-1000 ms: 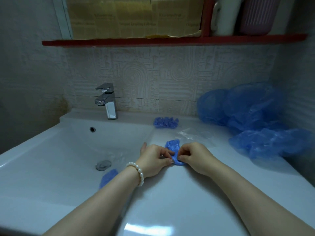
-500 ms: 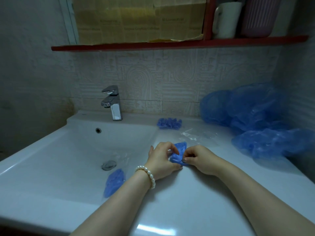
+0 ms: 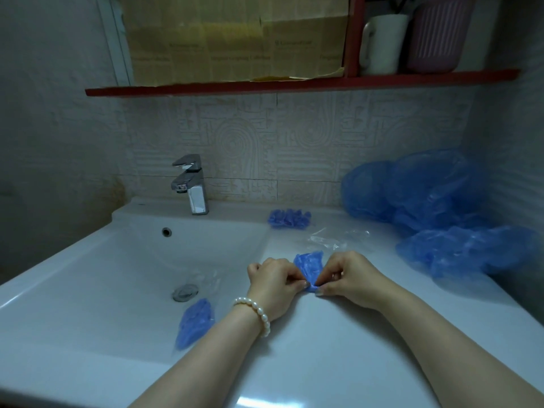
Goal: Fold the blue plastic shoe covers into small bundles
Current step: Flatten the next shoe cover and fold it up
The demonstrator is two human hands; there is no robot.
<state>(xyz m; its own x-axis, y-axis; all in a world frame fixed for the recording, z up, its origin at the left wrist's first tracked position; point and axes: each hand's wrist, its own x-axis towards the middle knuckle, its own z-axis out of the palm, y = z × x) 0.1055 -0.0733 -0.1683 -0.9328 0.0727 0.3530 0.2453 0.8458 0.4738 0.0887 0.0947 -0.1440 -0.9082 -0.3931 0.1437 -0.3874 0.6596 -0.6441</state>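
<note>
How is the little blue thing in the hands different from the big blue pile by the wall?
The shoe cover in the hands is small and folded tight; the pile of shoe covers is big, puffy and unfolded. The left hand and right hand pinch the small one, while nothing touches the pile. The small one lies near the basin; the pile sits by the wall. Both are blue plastic.

Blue folded plastic shoe cover (image 3: 307, 267): on white ceramic counter (image 3: 338, 334), between left hand (image 3: 273, 282) and right hand (image 3: 350, 278). Heap of loose blue plastic shoe covers (image 3: 441, 213): counter's right rear. Small blue finished bundle (image 3: 289, 218): behind hands. Crumpled blue shoe cover (image 3: 194, 322): in white basin (image 3: 103, 275), left. Chrome faucet (image 3: 191, 184): behind basin.
</note>
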